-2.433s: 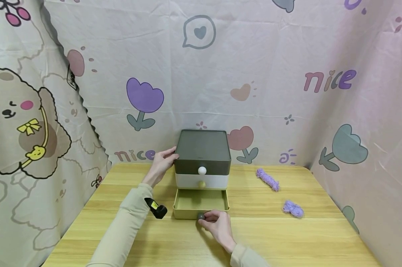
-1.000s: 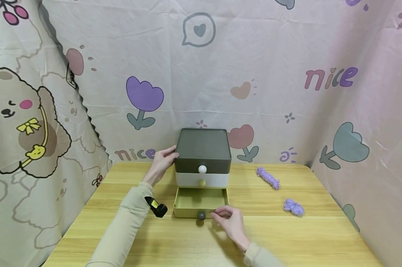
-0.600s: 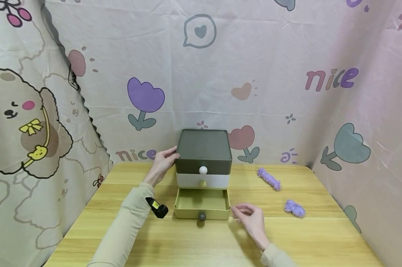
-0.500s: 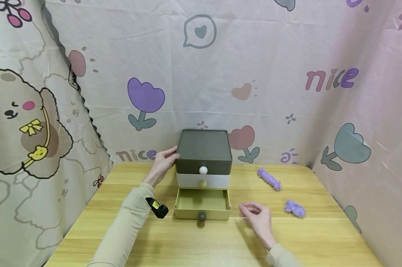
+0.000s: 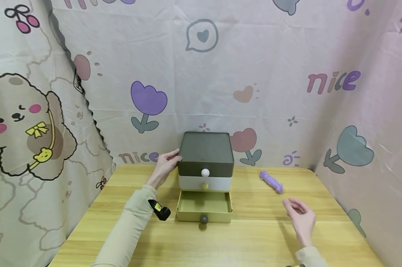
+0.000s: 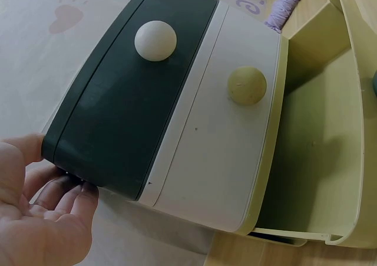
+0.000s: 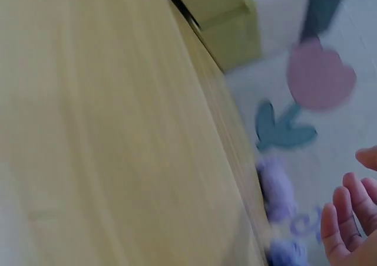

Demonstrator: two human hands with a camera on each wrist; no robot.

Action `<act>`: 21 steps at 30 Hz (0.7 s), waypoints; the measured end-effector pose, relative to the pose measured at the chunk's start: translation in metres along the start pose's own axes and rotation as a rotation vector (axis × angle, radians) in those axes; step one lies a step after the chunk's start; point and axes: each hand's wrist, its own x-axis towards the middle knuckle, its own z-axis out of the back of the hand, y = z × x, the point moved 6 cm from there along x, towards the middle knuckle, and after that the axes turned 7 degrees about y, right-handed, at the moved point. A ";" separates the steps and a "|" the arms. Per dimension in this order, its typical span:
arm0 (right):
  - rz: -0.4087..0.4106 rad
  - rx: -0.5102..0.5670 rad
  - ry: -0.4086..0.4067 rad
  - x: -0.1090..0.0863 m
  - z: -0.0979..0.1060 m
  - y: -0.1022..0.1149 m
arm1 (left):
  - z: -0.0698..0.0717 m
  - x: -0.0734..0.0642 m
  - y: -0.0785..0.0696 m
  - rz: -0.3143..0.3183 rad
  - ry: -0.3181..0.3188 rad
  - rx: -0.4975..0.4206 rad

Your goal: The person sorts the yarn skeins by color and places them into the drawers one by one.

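A small three-tier drawer unit point(image 5: 206, 148) stands on the table, dark green above, white in the middle, olive-yellow at the bottom. Its bottom drawer point(image 5: 217, 217) is pulled out and bare inside, with a dark round knob point(image 5: 204, 219). My left hand point(image 5: 162, 168) grips the unit's upper left edge; in the left wrist view its thumb and curled fingers touch the dark tier. To the right, my right hand point(image 5: 302, 218) hovers with loosely bent fingers, holding nothing. It covers one purple yarn bundle point(image 7: 287, 252) in the head view. Another yarn bundle point(image 5: 271, 181) lies farther back.
The wooden table point(image 5: 254, 241) runs back to a printed cloth point(image 5: 271, 55) hanging behind and at both sides. A black wrist camera point(image 5: 160, 210) sits on the left sleeve. The right wrist view is blurred.
My right hand has let go of the bottom drawer's dark knob and moved right, over the nearer yarn bundle. The left hand keeps its place on the unit; the drawer stays pulled out.
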 end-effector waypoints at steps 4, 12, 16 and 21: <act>0.037 -0.099 -0.100 0.010 0.025 -0.003 | -0.001 -0.001 0.001 0.002 -0.003 0.002; -0.098 -0.440 -0.029 0.020 0.049 -0.021 | 0.000 0.000 0.000 0.005 -0.011 0.005; -0.181 -0.484 0.144 0.022 0.046 -0.033 | 0.000 0.000 0.000 0.009 -0.008 0.003; -0.237 -0.501 0.231 0.024 0.044 -0.039 | 0.000 0.000 0.000 0.012 -0.009 -0.003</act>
